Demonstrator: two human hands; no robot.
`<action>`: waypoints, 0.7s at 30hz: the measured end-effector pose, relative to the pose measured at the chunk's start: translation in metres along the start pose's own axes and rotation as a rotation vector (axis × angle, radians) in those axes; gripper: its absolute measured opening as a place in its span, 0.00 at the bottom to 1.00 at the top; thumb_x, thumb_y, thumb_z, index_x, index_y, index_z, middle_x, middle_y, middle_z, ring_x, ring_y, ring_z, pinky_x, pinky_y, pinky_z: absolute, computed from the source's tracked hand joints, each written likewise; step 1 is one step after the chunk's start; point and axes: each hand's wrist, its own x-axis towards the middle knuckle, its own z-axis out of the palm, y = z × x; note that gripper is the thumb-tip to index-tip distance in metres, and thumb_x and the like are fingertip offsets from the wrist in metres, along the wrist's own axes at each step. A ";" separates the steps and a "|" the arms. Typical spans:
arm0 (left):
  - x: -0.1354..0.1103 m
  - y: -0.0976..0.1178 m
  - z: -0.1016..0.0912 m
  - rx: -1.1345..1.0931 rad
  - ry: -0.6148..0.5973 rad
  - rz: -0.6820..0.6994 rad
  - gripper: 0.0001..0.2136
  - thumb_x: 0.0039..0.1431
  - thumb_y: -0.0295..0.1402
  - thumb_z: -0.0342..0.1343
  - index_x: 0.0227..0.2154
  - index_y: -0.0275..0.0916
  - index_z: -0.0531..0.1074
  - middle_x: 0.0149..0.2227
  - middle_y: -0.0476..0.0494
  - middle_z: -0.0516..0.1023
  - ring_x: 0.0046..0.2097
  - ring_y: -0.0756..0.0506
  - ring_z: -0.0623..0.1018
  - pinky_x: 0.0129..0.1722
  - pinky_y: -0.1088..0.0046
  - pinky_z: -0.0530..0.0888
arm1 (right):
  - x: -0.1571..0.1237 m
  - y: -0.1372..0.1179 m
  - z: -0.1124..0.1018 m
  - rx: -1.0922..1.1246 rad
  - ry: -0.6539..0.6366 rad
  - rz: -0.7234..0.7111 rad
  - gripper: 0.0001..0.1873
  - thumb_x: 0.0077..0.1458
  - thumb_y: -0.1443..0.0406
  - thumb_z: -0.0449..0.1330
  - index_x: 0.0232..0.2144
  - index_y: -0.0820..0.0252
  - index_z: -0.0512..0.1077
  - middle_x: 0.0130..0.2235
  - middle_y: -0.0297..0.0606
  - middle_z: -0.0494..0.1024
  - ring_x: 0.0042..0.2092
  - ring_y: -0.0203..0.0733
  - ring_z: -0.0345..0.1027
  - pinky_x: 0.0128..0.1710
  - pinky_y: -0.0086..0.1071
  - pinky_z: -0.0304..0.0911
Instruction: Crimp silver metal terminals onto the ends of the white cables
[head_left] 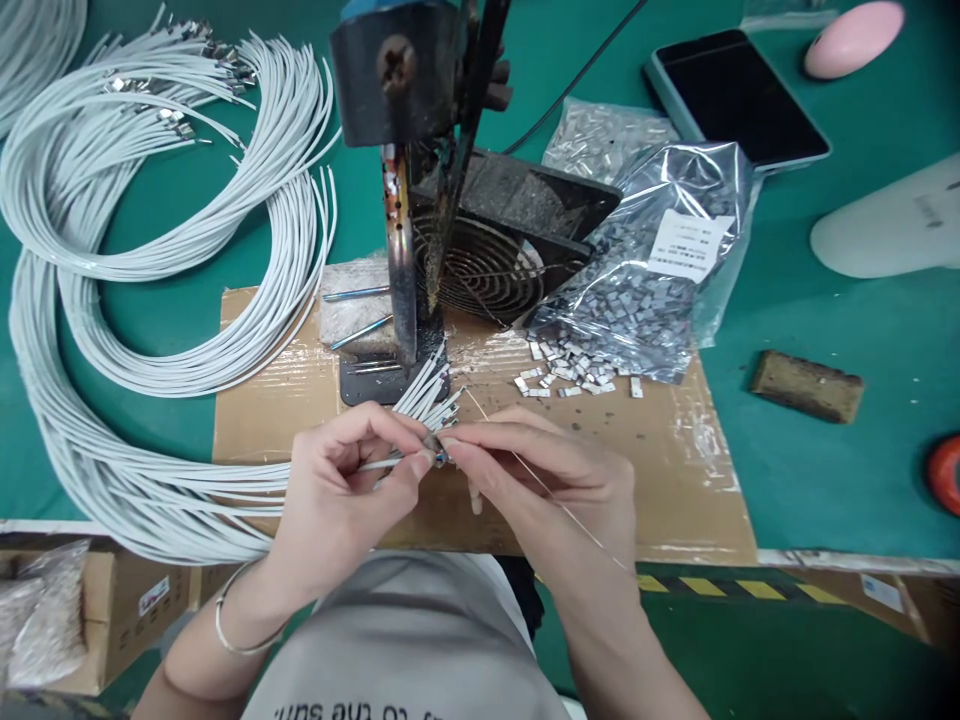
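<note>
My left hand (352, 480) is closed in a pinch on the end of a white cable (379, 464), which carries a small metal connector (439, 455). My right hand (555, 490) meets it from the other side, thumb and forefinger closed on the same connector. The fingertips hide most of that small part. A thin pale wire (536, 470) runs across my right hand, its tip just above the fingers. Just beyond my hands, more white cable ends (427, 395) lie fanned out under an upright soldering iron (401, 250) in a stand.
A fan (487, 255) stands behind the iron. To its right, a plastic bag (652, 280) spills small metal connector shells (574, 368) onto the cardboard (660, 480). Coiled white cables (135, 260) fill the left. A phone (739, 95), a brown block (806, 386) and a white bottle (889, 220) are at right.
</note>
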 end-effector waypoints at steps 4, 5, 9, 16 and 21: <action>0.003 0.000 0.001 -0.005 0.017 0.009 0.06 0.56 0.25 0.69 0.26 0.39 0.80 0.35 0.43 0.86 0.32 0.49 0.79 0.26 0.78 0.71 | -0.004 0.004 -0.002 -0.238 0.035 -0.119 0.12 0.71 0.66 0.63 0.47 0.47 0.86 0.34 0.33 0.80 0.29 0.34 0.68 0.33 0.31 0.70; 0.004 0.000 0.001 -0.006 0.025 0.009 0.05 0.56 0.25 0.69 0.26 0.39 0.81 0.35 0.43 0.86 0.31 0.50 0.79 0.25 0.79 0.71 | -0.006 0.004 -0.003 -0.311 0.042 -0.134 0.14 0.73 0.65 0.59 0.51 0.49 0.84 0.35 0.33 0.79 0.30 0.35 0.69 0.35 0.32 0.70; 0.009 0.002 0.004 -0.023 0.066 0.009 0.06 0.55 0.24 0.69 0.25 0.38 0.80 0.34 0.44 0.86 0.29 0.52 0.77 0.24 0.80 0.69 | -0.010 0.004 -0.006 -0.407 0.035 -0.089 0.20 0.78 0.64 0.50 0.64 0.49 0.72 0.34 0.32 0.77 0.31 0.36 0.70 0.37 0.33 0.69; 0.017 0.007 0.001 -0.009 0.159 0.035 0.07 0.53 0.26 0.70 0.24 0.37 0.78 0.33 0.43 0.85 0.28 0.51 0.76 0.24 0.79 0.68 | -0.010 0.006 -0.009 -0.381 0.116 -0.071 0.13 0.75 0.64 0.56 0.59 0.46 0.68 0.34 0.29 0.78 0.31 0.37 0.69 0.33 0.32 0.65; 0.022 0.009 -0.004 0.007 0.173 0.040 0.06 0.53 0.26 0.70 0.24 0.37 0.78 0.33 0.44 0.86 0.27 0.52 0.74 0.24 0.79 0.67 | -0.004 -0.001 -0.014 -0.468 -0.022 -0.168 0.10 0.70 0.70 0.57 0.33 0.54 0.67 0.30 0.30 0.70 0.30 0.36 0.65 0.31 0.31 0.61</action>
